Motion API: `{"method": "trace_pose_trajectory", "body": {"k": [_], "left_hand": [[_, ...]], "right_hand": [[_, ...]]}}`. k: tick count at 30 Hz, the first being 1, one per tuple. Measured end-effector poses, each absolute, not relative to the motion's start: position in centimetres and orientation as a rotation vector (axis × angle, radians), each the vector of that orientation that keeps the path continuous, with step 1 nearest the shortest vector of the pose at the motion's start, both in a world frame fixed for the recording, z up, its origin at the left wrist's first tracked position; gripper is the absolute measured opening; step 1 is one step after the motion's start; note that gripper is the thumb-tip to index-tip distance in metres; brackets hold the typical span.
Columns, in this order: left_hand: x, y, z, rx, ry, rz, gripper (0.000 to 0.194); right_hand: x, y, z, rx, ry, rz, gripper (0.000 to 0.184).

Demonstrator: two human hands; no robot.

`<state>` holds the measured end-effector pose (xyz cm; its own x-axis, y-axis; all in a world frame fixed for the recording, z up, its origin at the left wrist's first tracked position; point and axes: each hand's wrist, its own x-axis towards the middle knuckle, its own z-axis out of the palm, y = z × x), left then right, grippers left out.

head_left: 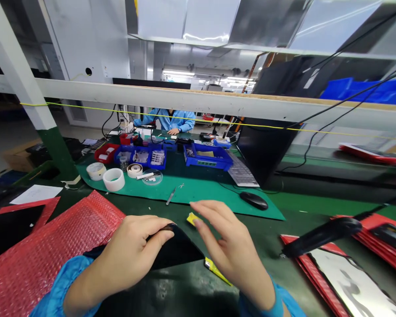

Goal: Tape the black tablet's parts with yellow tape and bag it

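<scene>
My left hand (132,251) is closed in a pinch on the upper edge of a thin black sheet (176,248). The sheet is tilted, and one corner points right, towards my other hand. My right hand (227,244) is open, thumb and fingers apart, just past that corner. By its thumb tip shows a small yellow piece (191,218); whether the thumb touches it I cannot tell. Below this hand, a yellow tool with a metal end (218,270) lies on the dark table (181,286), its kind unclear.
Red bubble wrap (53,246) lies left. On the green mat (204,191) are tweezers (170,196), tape rolls (114,179), blue bins (207,156), a keyboard (242,169) and a mouse (253,200). A black-handled tool (323,237) hangs right, over red-wrapped panels (350,281). A person (171,119) sits opposite.
</scene>
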<state>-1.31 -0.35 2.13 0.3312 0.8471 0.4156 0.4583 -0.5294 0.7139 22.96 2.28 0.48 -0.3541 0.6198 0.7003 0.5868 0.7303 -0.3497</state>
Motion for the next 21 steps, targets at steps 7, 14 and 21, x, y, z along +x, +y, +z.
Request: {"method": "trace_pose_trajectory", "body": {"k": [7, 14, 21], "left_hand": [[-1.2, -0.7, 1.9, 2.277, 1.148, 1.030, 0.021], [-1.2, -0.9, 2.0, 2.318, 1.128, 0.988, 0.019], [-1.2, -0.9, 1.7, 2.408, 1.095, 1.085, 0.017]], "right_hand": [[20.6, -0.1, 0.8, -0.693, -1.999, 0.422, 0.026], [20.2, 0.0, 0.5, -0.710, -1.938, 0.531, 0.020], [20.1, -0.2, 0.0, -0.786, -1.834, 0.723, 0.011]]}}
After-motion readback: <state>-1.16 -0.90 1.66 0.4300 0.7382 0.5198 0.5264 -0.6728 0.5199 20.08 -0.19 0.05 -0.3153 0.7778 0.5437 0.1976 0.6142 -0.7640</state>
